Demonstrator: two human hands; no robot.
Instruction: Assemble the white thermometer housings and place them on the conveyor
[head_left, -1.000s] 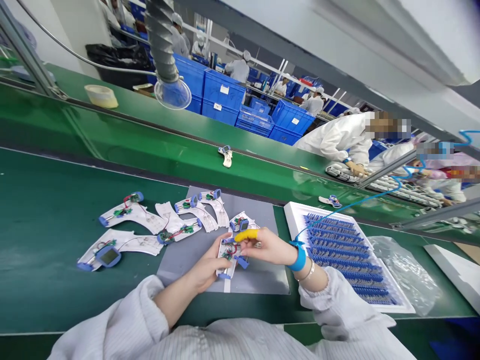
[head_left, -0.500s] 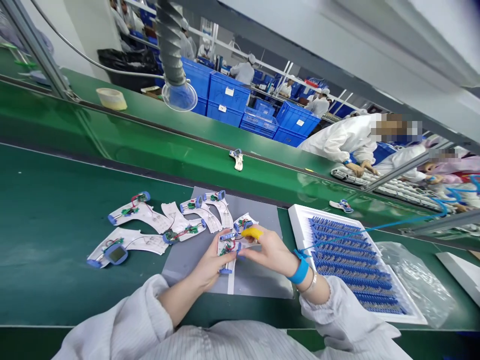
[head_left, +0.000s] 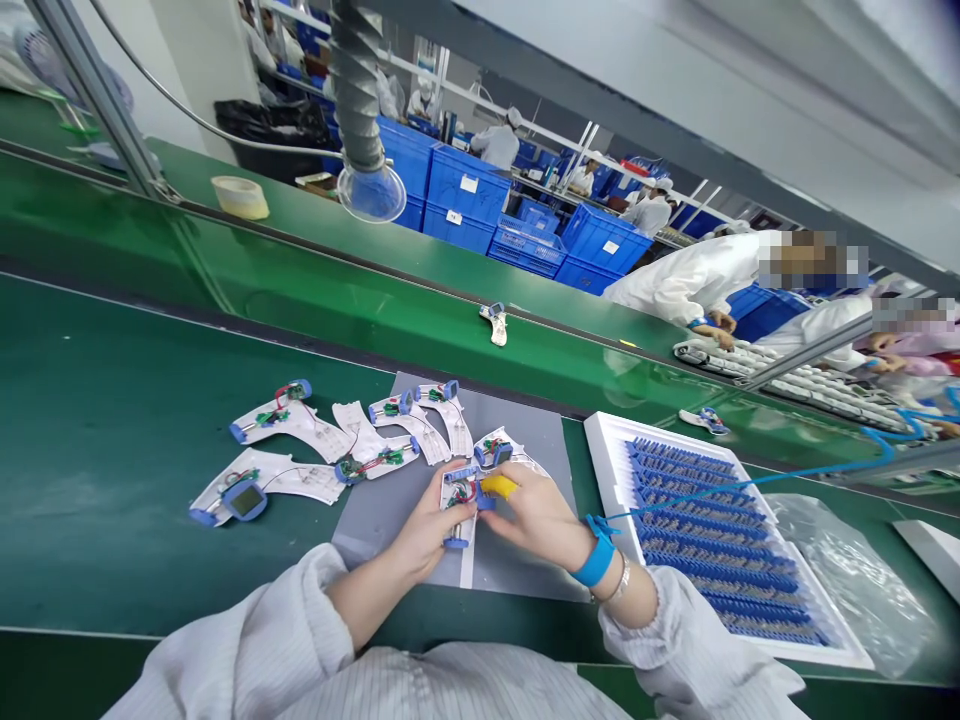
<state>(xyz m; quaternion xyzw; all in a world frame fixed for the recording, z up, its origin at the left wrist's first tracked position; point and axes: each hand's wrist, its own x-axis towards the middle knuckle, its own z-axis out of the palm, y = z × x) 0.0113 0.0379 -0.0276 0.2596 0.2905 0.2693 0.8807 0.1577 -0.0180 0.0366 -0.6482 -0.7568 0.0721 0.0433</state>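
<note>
1. A green belt [head_left: 112, 420] runs across a factory floor, with a grey mat [head_left: 375, 535] lying on it.
2. The left hand [head_left: 427, 525] curls around a white board [head_left: 459, 505] on the mat, gripping its edge.
3. The right hand [head_left: 536, 518], with a yellow cot [head_left: 499, 486] on one finger, pinches at a blue clip [head_left: 486, 498] on that board; the exact grip is hidden.
4. About six other boards [head_left: 285, 420] lie wired and loose around the hands, and one carries a display [head_left: 245, 499].
5. A foam tray [head_left: 600, 435] beside the mat holds rows of blue parts [head_left: 712, 545], which look nearly full.
</note>
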